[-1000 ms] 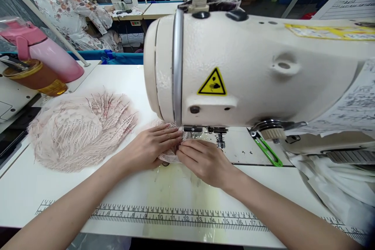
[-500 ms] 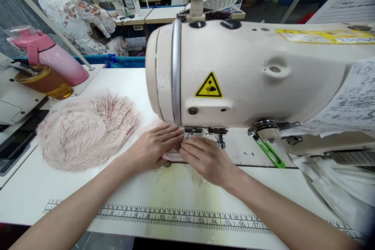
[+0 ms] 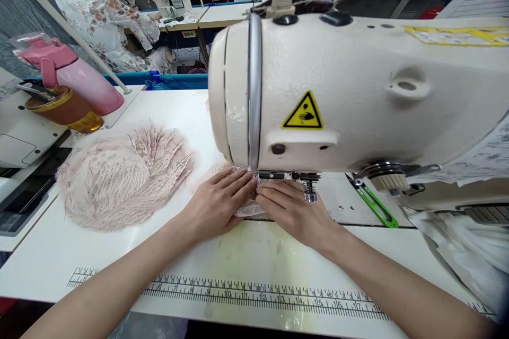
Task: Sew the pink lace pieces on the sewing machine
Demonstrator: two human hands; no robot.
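Note:
My left hand [image 3: 220, 204] lies with its fingers stretched flat over a pale pink lace fabric [image 3: 251, 208], just left of the needle area. My right hand [image 3: 298, 215] is on the other side, its fingers pressed together on the lace close to the left fingertips. Both hands are below the head of a cream sewing machine [image 3: 350, 90]. The needle and presser foot are mostly hidden behind the fingers and the machine head. A bunched heap of pink lace [image 3: 123, 180] rests on the table to the left.
Green thread snips [image 3: 376, 204] lie right of my right hand. At the left stand a pink bottle [image 3: 89, 82] and a brown cup [image 3: 66, 108] with tools in it. White cloth [image 3: 457, 249] is bunched at the right. A printed ruler [image 3: 246, 294] runs along the front. A co-worker [image 3: 107, 26] sits beyond.
The view has shifted, so the machine appears further right. My right fingers have straightened from a tighter pinch and reach further under the machine head. My left hand stays flat on the lace.

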